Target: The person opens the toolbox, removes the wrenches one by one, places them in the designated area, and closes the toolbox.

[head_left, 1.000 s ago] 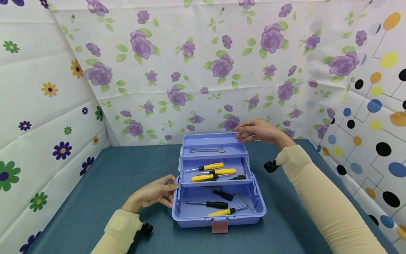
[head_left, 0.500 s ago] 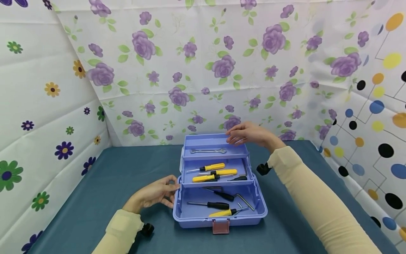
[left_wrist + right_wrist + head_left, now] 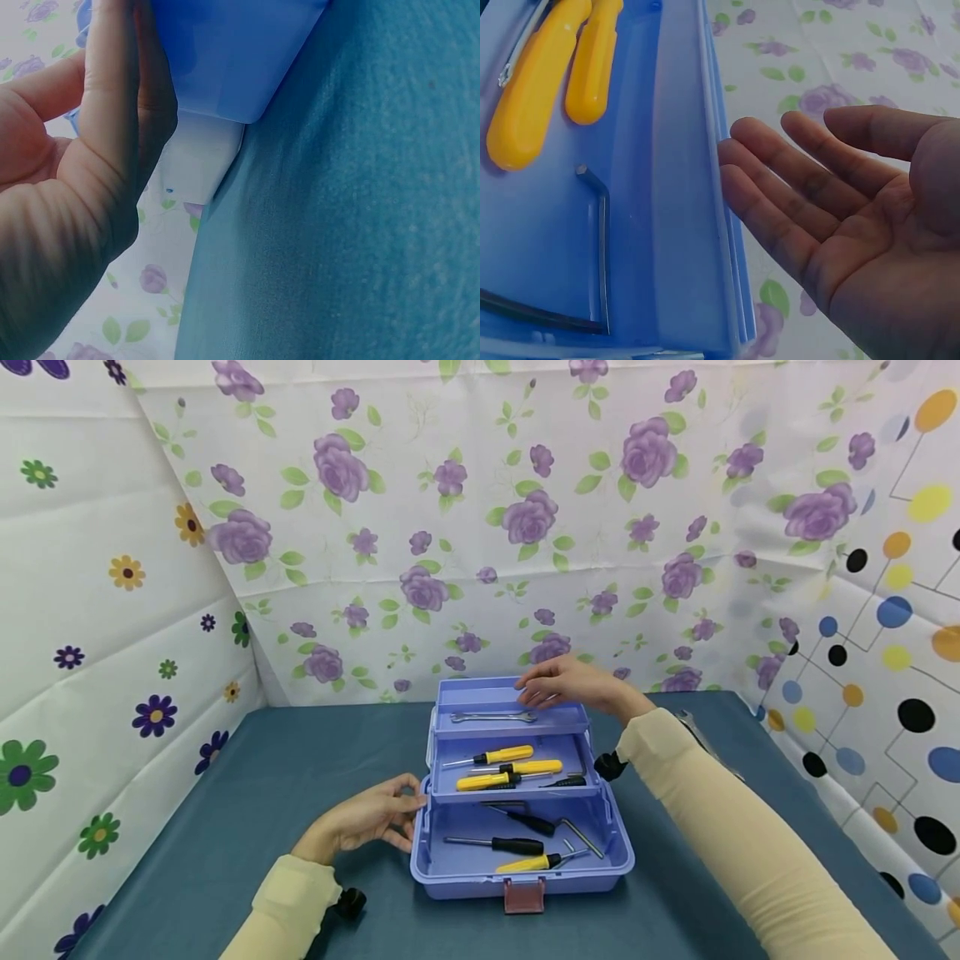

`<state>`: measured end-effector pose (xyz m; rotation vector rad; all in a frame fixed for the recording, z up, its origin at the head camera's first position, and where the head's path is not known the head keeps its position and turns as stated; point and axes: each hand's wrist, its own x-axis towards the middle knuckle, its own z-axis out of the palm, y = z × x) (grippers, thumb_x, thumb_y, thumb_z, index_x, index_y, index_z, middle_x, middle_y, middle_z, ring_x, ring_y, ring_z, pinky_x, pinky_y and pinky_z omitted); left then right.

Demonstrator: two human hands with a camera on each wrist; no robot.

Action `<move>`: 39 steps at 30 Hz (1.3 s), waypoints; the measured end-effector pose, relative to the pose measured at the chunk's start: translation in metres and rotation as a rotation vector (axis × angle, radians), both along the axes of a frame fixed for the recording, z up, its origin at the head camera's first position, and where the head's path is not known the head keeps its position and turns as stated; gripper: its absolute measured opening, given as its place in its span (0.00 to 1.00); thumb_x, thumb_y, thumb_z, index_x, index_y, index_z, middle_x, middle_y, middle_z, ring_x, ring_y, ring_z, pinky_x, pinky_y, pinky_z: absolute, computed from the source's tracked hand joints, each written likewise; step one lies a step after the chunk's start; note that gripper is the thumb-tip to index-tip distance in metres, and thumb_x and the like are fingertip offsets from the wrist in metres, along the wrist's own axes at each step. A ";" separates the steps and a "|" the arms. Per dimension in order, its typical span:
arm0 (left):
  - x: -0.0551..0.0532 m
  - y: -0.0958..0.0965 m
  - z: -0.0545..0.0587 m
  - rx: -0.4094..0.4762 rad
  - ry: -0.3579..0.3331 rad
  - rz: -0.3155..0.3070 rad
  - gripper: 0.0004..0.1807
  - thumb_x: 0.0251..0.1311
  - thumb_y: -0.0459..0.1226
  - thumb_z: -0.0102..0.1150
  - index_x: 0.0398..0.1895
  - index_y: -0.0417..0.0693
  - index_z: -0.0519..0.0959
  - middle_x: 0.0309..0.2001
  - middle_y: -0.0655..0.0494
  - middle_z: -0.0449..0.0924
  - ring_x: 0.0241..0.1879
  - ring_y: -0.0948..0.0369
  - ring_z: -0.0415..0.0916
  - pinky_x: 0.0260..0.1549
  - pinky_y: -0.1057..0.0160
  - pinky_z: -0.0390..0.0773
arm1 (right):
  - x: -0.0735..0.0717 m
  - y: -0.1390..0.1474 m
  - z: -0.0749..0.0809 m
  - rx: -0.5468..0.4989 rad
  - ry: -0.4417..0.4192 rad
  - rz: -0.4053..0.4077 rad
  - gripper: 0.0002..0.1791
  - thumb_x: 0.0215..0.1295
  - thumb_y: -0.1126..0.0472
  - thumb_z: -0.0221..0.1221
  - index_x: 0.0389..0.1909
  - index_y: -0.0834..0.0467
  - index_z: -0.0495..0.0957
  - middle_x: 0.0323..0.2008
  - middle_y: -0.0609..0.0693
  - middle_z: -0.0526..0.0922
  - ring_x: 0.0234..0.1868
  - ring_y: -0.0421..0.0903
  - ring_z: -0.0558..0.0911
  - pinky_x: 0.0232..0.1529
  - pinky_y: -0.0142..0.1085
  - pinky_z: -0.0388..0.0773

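A blue-purple toolbox [image 3: 438, 887] stands with its tiers spread. My left hand [image 3: 367, 817] touches its left rim and side wall, fingers fairly straight in the left wrist view. At the top tier [image 3: 480, 693], my right hand [image 3: 573, 682] hovers over the right part with loosely bent fingers, holding nothing. In the right wrist view its fingertips lie at the tray's edge; whether they touch is unclear. An open-ended wrench [image 3: 493, 717] lies in the top tier. The middle tier [image 3: 442, 783] bears several yellow-handled screwdrivers [image 3: 510, 753] and a hex key [image 3: 604, 247].
In the bottom compartment lie a black-handled screwdriver [image 3: 517, 846], a yellow-handled one [image 3: 528, 863] and a bent hex key [image 3: 583, 839]. A reddish latch [image 3: 523, 896] hangs in front. Part of a metal wrench [image 3: 688, 722] shows behind my right sleeve on the table [image 3: 337, 735].
My right hand has moved left along the top tier and slightly lower. A metal wrench on the table has come into sight behind that sleeve. My left hand stays at the rim.
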<state>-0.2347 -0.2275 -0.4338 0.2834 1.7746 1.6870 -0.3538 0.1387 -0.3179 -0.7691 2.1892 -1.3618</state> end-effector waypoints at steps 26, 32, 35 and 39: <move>0.000 -0.001 -0.001 -0.005 0.002 0.001 0.13 0.80 0.40 0.52 0.52 0.43 0.63 0.37 0.46 0.77 0.31 0.59 0.81 0.35 0.58 0.90 | 0.001 -0.026 -0.007 0.011 0.037 0.068 0.20 0.83 0.61 0.52 0.65 0.69 0.75 0.61 0.66 0.81 0.64 0.62 0.79 0.67 0.56 0.75; 0.000 -0.001 -0.001 -0.004 0.004 0.003 0.13 0.80 0.41 0.52 0.52 0.43 0.63 0.37 0.46 0.77 0.31 0.59 0.80 0.35 0.58 0.90 | 0.002 -0.034 -0.010 0.056 0.094 0.070 0.19 0.82 0.61 0.52 0.65 0.66 0.77 0.62 0.61 0.82 0.64 0.58 0.80 0.68 0.54 0.75; 0.000 -0.001 -0.001 -0.002 0.004 0.002 0.13 0.80 0.41 0.53 0.53 0.43 0.62 0.36 0.47 0.78 0.31 0.59 0.80 0.35 0.58 0.90 | 0.003 -0.038 -0.012 0.087 0.127 0.063 0.19 0.82 0.60 0.53 0.65 0.65 0.78 0.61 0.59 0.83 0.64 0.55 0.80 0.67 0.52 0.76; -0.001 -0.001 -0.001 0.003 0.005 -0.001 0.13 0.80 0.41 0.52 0.53 0.43 0.62 0.36 0.47 0.79 0.31 0.59 0.80 0.35 0.58 0.90 | 0.001 -0.042 -0.015 0.121 0.167 0.048 0.18 0.82 0.60 0.53 0.63 0.63 0.80 0.59 0.56 0.85 0.62 0.53 0.82 0.66 0.50 0.78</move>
